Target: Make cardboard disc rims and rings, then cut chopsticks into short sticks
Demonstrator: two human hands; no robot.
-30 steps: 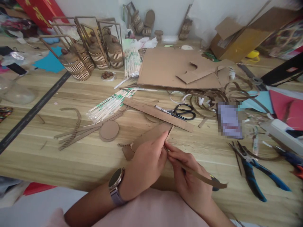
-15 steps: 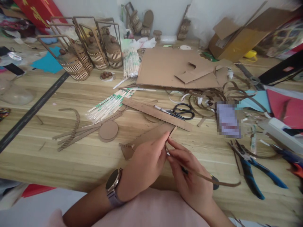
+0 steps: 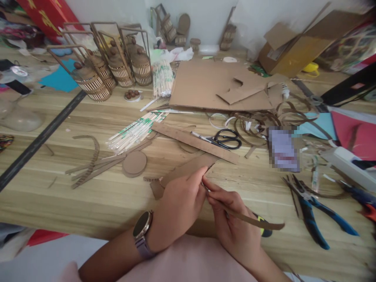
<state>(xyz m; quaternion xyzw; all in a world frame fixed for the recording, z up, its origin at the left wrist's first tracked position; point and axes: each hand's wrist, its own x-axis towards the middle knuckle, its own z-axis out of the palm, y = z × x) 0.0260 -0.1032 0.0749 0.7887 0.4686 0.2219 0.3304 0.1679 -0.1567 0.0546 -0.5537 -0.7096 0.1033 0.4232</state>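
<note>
A thin brown cardboard strip (image 3: 258, 222) runs from the pinched fingertips back over my right hand (image 3: 235, 219), its free end sticking out to the right. My left hand (image 3: 182, 203), with a watch at the wrist, is closed on the strip where the fingertips of both hands meet. A short end (image 3: 210, 168) shows just above the fingers. Left of my left hand, a notched cardboard piece (image 3: 151, 179) pokes out; its other end is hidden. A cardboard sheet (image 3: 188, 167) lies beyond the hands. Under my right hand shows a yellow-and-black tool (image 3: 266, 231), mostly hidden.
Black scissors (image 3: 227, 139) and a long cardboard strip (image 3: 195, 143) lie ahead. Blue-handled pliers (image 3: 313, 211) rest at right. Cardboard discs (image 3: 134, 163) and wrapped sticks (image 3: 135, 133) lie left, with several tiered carriers (image 3: 120, 70) behind. A cardboard box (image 3: 302, 43) stands back right.
My right fingertips have shifted slightly left, and the strip's free end has drawn left and a little up. The notched end beside my left hand sits farther left.
</note>
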